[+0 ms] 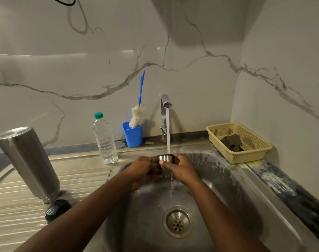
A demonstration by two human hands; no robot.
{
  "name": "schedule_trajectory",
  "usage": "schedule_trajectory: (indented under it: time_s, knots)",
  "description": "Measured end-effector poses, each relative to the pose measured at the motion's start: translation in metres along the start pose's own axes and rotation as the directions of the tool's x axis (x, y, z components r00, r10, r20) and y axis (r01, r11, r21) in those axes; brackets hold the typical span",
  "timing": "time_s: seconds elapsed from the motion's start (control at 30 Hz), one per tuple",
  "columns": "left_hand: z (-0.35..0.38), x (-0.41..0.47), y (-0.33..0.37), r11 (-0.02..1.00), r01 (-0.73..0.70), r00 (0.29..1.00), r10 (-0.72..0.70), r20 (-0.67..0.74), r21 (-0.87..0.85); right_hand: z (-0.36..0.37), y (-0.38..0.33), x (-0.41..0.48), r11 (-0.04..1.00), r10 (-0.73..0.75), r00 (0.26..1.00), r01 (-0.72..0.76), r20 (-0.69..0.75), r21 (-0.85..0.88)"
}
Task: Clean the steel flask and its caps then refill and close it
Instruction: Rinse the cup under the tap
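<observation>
No lettering, label, brand or number is legible on anything here.

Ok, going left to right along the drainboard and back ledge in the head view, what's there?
Steel flask upside down, black cap, plastic water bottle, blue cup holding the bottle brush, running tap, yellow basket. The steel cap under the stream lines up with the tap, so it's left out.
</observation>
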State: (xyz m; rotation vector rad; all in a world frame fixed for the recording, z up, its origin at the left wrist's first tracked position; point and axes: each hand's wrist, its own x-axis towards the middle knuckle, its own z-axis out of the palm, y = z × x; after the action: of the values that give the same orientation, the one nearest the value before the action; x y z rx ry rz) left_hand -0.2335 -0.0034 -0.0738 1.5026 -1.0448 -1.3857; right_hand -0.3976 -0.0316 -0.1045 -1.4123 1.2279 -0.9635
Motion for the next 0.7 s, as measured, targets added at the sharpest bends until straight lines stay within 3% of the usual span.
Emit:
schedule_trajectory:
  time_s: [0.23, 0.7]
  knots:
    - [0.000, 0.000, -0.001, 0.999, 0.017, 1.000, -0.017, -0.009, -0.044, 0.005, -0.003, 0.005, 0.941, -0.231, 0.973, 0.217, -0.024, -0.260]
    - [0.006, -0.004, -0.005, 0.999, 0.011, 1.000, -0.011, 0.012, -0.030, -0.007, 0.003, 0.005, 0.969, -0.137, 0.989, 0.121, -0.063, -0.216]
